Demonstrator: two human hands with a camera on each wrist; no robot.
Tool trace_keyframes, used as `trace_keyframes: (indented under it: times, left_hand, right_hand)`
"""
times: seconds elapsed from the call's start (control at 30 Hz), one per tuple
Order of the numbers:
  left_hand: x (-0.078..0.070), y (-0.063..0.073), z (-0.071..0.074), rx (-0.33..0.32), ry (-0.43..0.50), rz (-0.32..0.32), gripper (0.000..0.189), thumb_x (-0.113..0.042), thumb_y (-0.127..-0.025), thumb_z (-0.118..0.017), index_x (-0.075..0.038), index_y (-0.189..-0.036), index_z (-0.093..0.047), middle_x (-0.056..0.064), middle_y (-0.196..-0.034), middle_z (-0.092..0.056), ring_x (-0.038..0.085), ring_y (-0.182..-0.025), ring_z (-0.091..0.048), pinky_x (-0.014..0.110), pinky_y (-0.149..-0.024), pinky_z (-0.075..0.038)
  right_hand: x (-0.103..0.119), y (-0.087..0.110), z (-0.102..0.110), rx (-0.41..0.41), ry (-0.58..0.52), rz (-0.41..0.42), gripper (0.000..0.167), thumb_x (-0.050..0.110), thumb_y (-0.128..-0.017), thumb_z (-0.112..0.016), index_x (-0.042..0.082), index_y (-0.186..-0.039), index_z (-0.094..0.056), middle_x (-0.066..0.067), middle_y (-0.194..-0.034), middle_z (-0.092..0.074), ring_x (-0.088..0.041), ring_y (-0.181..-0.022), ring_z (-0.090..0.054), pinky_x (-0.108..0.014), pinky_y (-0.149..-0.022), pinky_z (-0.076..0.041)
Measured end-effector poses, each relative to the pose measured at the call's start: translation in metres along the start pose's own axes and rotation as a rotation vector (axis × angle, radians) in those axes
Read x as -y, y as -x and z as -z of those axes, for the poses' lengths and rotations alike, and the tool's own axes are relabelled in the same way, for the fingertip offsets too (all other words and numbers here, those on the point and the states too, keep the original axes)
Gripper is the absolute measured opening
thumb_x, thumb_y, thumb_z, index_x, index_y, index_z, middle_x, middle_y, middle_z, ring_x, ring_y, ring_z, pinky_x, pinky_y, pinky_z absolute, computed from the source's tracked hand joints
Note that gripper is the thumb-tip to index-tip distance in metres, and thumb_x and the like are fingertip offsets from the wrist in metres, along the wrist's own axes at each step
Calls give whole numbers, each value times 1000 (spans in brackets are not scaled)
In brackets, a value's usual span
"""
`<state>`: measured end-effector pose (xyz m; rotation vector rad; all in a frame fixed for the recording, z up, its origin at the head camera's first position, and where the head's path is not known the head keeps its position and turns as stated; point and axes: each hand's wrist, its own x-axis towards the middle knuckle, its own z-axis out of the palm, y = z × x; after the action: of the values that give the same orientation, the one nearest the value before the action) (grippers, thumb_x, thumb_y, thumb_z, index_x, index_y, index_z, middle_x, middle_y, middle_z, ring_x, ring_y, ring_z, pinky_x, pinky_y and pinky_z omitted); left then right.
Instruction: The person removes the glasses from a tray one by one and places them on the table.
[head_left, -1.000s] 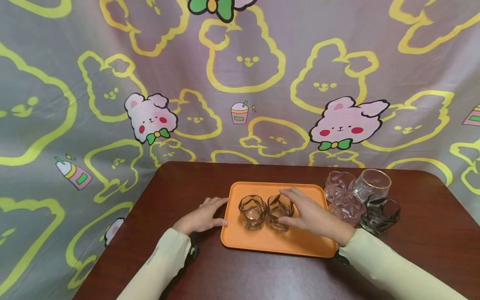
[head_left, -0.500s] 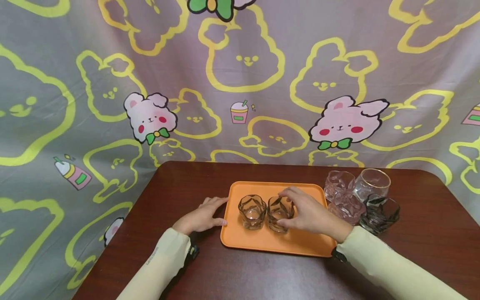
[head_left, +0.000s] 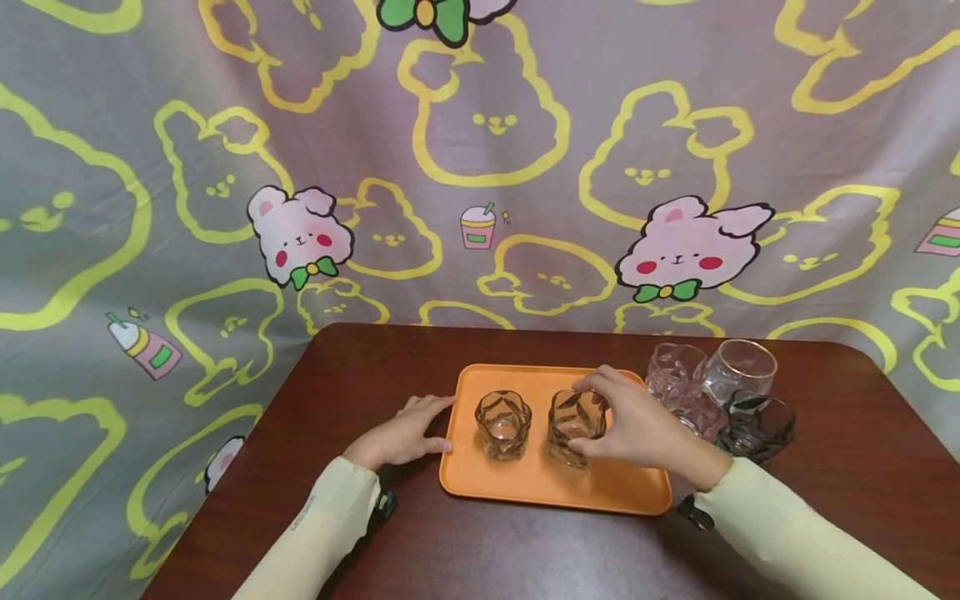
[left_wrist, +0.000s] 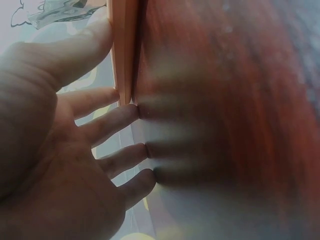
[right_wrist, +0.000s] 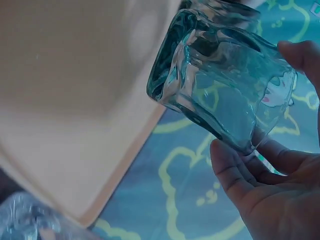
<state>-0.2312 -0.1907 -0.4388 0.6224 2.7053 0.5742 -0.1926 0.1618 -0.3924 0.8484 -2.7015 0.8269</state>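
An orange tray (head_left: 487, 483) lies on the table with two brown-tinted, faceted drinking glasses on it. My right hand (head_left: 630, 425) holds the right glass (head_left: 567, 427) near its rim, thumb on the near side and fingers on the far side. In the right wrist view this glass (right_wrist: 220, 85) looks bluish, its base close over the tray. The left glass (head_left: 503, 427) stands upright a small gap away. At the tray's left edge rests my left hand (head_left: 397, 433), fingers spread. The left wrist view has its thumb and index fingertip at the tray's side (left_wrist: 125, 50), other fingertips on the table.
Right of the tray several more glasses cluster: two pinkish ones (head_left: 675, 367), a clear one with a gold rim (head_left: 742, 371) and a dark grey one (head_left: 756, 427). A patterned curtain (head_left: 420, 208) hangs behind the dark wooden table (head_left: 375, 358).
My right hand has shifted slightly right with the right glass, and a gap has opened between the two glasses. The left hand stays at the tray's edge.
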Motion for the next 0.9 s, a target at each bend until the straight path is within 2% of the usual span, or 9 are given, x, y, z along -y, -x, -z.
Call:
trace_keyframes:
  times: [0.27,0.53,0.73,0.9]
  left_hand:
    - [0,-1,0,0,0,-6,76,-34,-85,-71,-14,-148,-32,6,-143,-38,29,-133,-27,48,-102,-29]
    - [-1,1,0,1,1,-3,76,-34,-85,-71,-14,-148,-33,6,-143,-38,29,-132,-27,49,-102,-27]
    - [0,1,0,-8,-1,2,76,-33,-85,-71,-13,-148,-33,7,-143,-38,31,-133,-26,49,-101,-29]
    - [0,1,-1,-8,-5,-6,76,-34,-85,-71,-13,-148,-33,8,-143,-38,32,-133,-27,48,-101,-30]
  right_hand:
    - [-5,14,30,-74,41,-16,63,41,-61,-86,14,-112,-61,5,-105,-54,-14,-88,-52,-37,-71,-45]
    - [-7,32,55,-111,112,-46,62,40,-61,-87,14,-110,-59,4,-101,-52,-13,-83,-51,-34,-64,-46]
    - [-5,51,68,-157,161,-32,62,41,-60,-88,17,-109,-60,4,-99,-53,-12,-81,-52,-35,-62,-45]
    - [0,74,75,-175,202,-61,66,40,-56,-89,16,-111,-60,6,-102,-54,-15,-84,-54,-38,-64,-46]
